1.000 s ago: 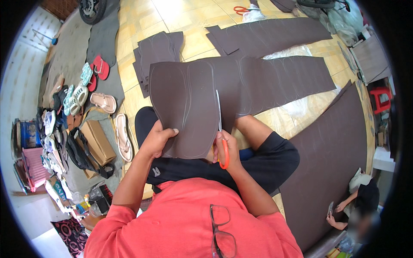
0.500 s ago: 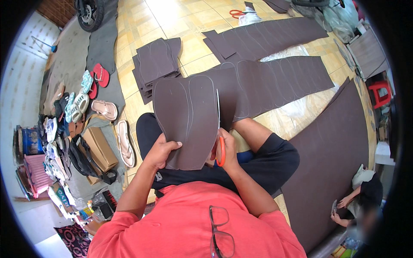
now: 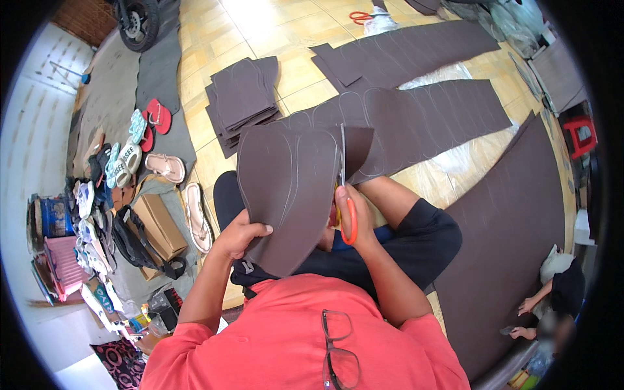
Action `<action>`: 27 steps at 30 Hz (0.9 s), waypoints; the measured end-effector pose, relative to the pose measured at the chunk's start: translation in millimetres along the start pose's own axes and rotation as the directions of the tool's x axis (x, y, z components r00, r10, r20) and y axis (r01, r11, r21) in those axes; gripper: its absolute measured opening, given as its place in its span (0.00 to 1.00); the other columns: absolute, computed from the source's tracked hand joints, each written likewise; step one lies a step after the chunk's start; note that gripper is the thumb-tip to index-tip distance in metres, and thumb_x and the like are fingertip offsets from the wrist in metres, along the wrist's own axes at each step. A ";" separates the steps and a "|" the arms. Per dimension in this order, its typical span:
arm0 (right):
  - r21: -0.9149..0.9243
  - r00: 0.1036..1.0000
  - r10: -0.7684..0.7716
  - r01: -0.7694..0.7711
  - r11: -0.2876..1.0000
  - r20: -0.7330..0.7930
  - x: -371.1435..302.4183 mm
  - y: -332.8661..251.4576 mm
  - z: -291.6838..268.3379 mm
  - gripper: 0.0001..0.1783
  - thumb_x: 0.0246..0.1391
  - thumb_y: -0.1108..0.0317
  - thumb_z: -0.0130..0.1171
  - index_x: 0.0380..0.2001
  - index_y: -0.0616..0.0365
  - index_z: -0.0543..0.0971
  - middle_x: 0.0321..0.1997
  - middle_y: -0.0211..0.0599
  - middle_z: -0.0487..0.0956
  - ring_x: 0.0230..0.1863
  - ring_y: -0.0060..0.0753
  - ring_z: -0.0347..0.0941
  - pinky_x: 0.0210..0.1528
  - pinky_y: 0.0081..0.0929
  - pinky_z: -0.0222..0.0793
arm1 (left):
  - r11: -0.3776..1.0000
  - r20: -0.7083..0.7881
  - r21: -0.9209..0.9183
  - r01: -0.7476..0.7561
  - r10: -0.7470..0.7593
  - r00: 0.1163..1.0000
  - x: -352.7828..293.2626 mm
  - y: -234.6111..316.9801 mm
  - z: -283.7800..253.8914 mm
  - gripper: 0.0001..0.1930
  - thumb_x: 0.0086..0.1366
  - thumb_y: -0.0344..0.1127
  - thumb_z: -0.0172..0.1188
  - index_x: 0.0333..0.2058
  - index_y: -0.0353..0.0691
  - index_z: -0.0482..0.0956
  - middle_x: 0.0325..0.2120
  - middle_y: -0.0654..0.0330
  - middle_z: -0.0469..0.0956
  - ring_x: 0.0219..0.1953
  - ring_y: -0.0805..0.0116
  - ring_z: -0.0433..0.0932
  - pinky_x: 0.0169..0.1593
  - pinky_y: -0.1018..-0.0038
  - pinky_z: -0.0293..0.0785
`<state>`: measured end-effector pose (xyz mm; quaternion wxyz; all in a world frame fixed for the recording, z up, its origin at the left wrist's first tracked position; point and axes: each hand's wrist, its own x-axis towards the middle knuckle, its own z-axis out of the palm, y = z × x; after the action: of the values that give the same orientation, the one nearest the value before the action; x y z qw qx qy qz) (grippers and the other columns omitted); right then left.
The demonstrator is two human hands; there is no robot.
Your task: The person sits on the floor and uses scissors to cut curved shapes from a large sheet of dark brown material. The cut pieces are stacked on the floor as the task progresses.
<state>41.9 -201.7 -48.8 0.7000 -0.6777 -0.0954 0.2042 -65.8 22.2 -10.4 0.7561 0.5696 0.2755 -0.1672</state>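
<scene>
My left hand [image 3: 244,235] grips the lower left edge of a dark brown sheet [image 3: 289,188], thumb on top. Pale sole-shaped outlines are drawn on it. A pair of scissors [image 3: 350,220] with orange handles is in my right hand [image 3: 361,214]. Their blades point away from me along the right-hand outline, and a strip of the sheet folds off to the right of them. The sheet is held tilted above my crossed legs. Beyond it lies a long brown sheet [image 3: 435,117] with a row of the same outlines.
A stack of brown pieces [image 3: 242,91] lies on the tiled floor ahead. Another marked sheet [image 3: 416,55] and orange-handled scissors [image 3: 359,17] are farther off. Sandals [image 3: 197,218] and a cardboard box [image 3: 158,224] stand at left. At right, another person [image 3: 562,292] sits beside a large brown sheet [image 3: 500,234].
The scissors have moved slightly right and the sheet has turned in my hands. More of the strip beyond the blades now hangs off to the right.
</scene>
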 end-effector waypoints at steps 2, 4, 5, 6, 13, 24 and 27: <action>0.037 0.993 -0.115 0.115 0.993 -0.022 8.5 -0.9 1.8 0.27 0.67 0.47 0.43 0.25 0.61 0.71 0.12 0.27 0.65 0.11 0.18 0.63 0.15 0.20 0.59 | 1.000 0.004 0.010 0.017 -0.018 1.000 -4.1 -1.5 -2.5 0.29 0.47 0.26 0.59 0.52 0.31 0.72 0.43 0.56 0.77 0.45 0.65 0.76 0.52 0.70 0.70; 0.105 0.997 0.042 -0.049 0.993 0.067 4.7 1.0 -7.6 0.28 0.67 0.46 0.43 0.26 0.61 0.72 0.11 0.27 0.64 0.10 0.18 0.61 0.14 0.19 0.59 | 0.999 -0.017 -0.023 0.036 -0.037 0.999 -6.9 -0.6 -4.5 0.30 0.45 0.26 0.60 0.52 0.31 0.71 0.43 0.56 0.77 0.45 0.65 0.76 0.52 0.70 0.70; 0.134 0.986 0.118 -0.134 0.982 0.121 3.8 2.0 -13.8 0.28 0.67 0.46 0.42 0.26 0.62 0.72 0.11 0.27 0.63 0.09 0.19 0.60 0.13 0.19 0.59 | 0.999 0.001 -0.042 0.032 -0.032 0.999 -8.6 1.7 -9.4 0.31 0.44 0.26 0.60 0.53 0.32 0.71 0.43 0.56 0.77 0.46 0.65 0.75 0.53 0.70 0.70; 0.102 0.977 0.152 -0.168 0.981 0.148 3.7 -0.5 -20.7 0.28 0.66 0.46 0.43 0.26 0.62 0.72 0.11 0.27 0.63 0.09 0.19 0.60 0.12 0.19 0.59 | 0.998 0.018 -0.061 0.028 -0.027 0.999 -8.8 5.4 -16.3 0.32 0.44 0.27 0.61 0.53 0.32 0.71 0.43 0.56 0.77 0.46 0.64 0.75 0.53 0.70 0.69; 0.086 0.929 0.369 -0.369 0.925 0.026 1.5 19.9 -60.3 0.29 0.66 0.45 0.43 0.27 0.63 0.72 0.11 0.27 0.62 0.07 0.20 0.58 0.08 0.20 0.58 | 0.998 0.008 0.022 -0.060 0.060 0.998 8.5 34.3 -65.1 0.33 0.46 0.27 0.62 0.55 0.31 0.69 0.45 0.55 0.76 0.46 0.64 0.76 0.52 0.68 0.72; 0.102 0.881 0.425 -0.413 0.905 -0.208 -47.6 73.5 -80.0 0.26 0.63 0.46 0.49 0.26 0.60 0.71 0.12 0.26 0.63 0.08 0.19 0.60 0.08 0.20 0.60 | 0.570 -0.447 0.822 -0.017 0.664 0.599 183.2 69.1 -150.8 0.34 0.58 0.49 0.64 0.54 0.27 0.68 0.45 0.40 0.76 0.45 0.48 0.78 0.49 0.62 0.73; 0.153 0.866 0.426 -0.399 0.904 -0.261 -46.6 82.5 -84.5 0.25 0.63 0.46 0.50 0.27 0.60 0.72 0.13 0.26 0.64 0.08 0.19 0.60 0.08 0.19 0.60 | 0.495 -0.168 0.860 -0.123 0.502 0.848 185.9 9.6 -80.6 0.27 0.58 0.47 0.64 0.48 0.29 0.74 0.37 0.44 0.80 0.40 0.51 0.80 0.44 0.63 0.75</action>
<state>21.7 -298.1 -129.0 0.6774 -0.6712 0.1641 0.2525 68.7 113.2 -132.0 0.3444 0.9169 0.2012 -0.0129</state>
